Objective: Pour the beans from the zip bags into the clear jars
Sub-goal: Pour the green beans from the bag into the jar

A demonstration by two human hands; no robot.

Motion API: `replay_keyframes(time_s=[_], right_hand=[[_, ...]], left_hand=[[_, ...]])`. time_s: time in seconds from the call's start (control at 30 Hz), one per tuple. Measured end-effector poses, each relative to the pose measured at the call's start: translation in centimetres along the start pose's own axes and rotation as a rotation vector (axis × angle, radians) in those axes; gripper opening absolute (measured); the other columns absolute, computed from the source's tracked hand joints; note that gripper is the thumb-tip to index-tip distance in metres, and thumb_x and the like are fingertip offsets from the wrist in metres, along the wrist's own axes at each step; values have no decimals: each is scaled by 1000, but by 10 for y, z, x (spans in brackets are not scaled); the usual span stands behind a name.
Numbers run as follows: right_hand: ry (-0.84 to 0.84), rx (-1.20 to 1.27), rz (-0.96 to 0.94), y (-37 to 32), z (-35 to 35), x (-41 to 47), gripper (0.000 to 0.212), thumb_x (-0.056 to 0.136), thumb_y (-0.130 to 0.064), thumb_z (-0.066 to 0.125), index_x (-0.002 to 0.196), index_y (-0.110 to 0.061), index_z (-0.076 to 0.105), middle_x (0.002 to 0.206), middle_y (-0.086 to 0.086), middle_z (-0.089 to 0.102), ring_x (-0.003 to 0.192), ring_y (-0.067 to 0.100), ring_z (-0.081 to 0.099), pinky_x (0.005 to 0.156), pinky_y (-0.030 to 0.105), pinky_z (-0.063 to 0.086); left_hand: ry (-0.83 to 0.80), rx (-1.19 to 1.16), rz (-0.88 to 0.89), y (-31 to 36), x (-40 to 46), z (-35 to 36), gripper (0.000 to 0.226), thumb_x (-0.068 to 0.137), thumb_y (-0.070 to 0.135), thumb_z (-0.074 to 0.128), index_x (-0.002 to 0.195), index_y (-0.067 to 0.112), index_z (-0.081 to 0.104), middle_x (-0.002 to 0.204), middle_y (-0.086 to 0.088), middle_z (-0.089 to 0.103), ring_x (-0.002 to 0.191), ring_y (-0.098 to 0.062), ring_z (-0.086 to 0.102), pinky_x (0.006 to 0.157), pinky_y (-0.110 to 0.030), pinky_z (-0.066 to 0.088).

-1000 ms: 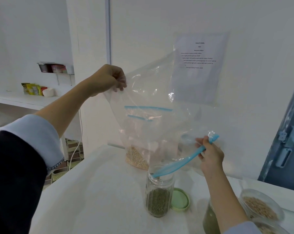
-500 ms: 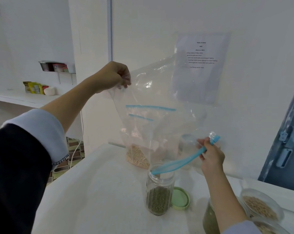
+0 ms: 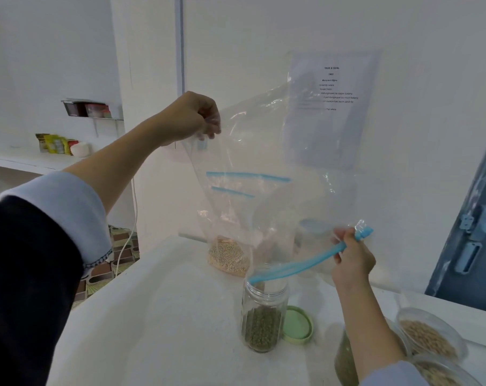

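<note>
Fingers of the left hand [image 3: 193,118] pinch the limp, light zip bag [image 3: 264,151] by its bottom corner; its stiffer blue zip edge is gripped by the right hand [image 3: 353,257] above the jar [image 3: 264,307].

The zip bag [image 3: 264,151] was clear plastic with a light blue zip strip [image 3: 297,265] along its mouth. The clear jar [image 3: 263,316] under it held dark green beans, and a pale green lid [image 3: 299,324] lay beside it. A second bag [image 3: 228,246] behind carried blue strips and pale tan grains. The surface [image 3: 158,316] was white, as was the wall. The bowls [image 3: 431,332] at right were clear with light brown beans. The sleeve [image 3: 60,210] was pale blue under black. The door [image 3: 476,232] was grey-blue.
</note>
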State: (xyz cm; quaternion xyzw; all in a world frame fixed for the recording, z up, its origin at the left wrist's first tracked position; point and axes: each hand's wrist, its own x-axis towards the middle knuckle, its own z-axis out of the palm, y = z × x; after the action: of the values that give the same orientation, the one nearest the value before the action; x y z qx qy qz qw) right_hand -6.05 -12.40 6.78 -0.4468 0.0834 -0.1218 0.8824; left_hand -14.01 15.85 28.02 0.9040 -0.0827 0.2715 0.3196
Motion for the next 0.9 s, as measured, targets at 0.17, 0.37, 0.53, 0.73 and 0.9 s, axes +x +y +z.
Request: replay_keyframes(time_s=[0.17, 0.37, 0.53, 0.73, 0.9], right_hand=[[7, 16, 21, 0, -4, 2, 22, 96, -21, 56, 75, -16, 60, 81, -3, 65, 73, 10, 61, 86, 30, 46], [-18, 23, 51, -19, 18, 15, 23, 97, -18, 56, 77, -6, 56, 78, 8, 62, 50, 16, 64, 58, 29, 56], [-41, -67, 67, -33, 45, 28, 27, 94, -20, 60, 73, -4, 58, 74, 11, 65, 52, 23, 66, 57, 30, 53], [-57, -57, 46, -43, 59, 25, 27, 93, -15, 62, 69, -1, 58, 60, 10, 61, 41, 18, 60, 54, 30, 54], [-49, 139, 83, -57, 46, 17, 26, 94, -1, 54, 69, 1, 50, 40, 6, 53, 31, 15, 52, 41, 24, 51]], left_hand=[[1, 1, -20, -6, 0, -4, 27, 82, -14, 57, 71, 10, 56, 80, -8, 64, 69, -13, 61, 66, -25, 52], [28, -59, -111, -45, 0, -8, 18, 86, -7, 60, 77, 9, 57, 85, -8, 65, 72, -15, 65, 59, -21, 56], [61, -124, -217, -90, -10, -4, 14, 87, -7, 58, 81, 5, 58, 82, -7, 63, 74, -17, 61, 55, -16, 53], [160, -14, -235, -124, -25, 12, 7, 88, 1, 61, 90, 2, 69, 80, -12, 60, 67, -18, 48, 60, -19, 37], [133, -141, -324, -119, -18, 39, 13, 96, 0, 48, 90, 5, 59, 72, -12, 58, 56, -21, 50, 54, -24, 39]])
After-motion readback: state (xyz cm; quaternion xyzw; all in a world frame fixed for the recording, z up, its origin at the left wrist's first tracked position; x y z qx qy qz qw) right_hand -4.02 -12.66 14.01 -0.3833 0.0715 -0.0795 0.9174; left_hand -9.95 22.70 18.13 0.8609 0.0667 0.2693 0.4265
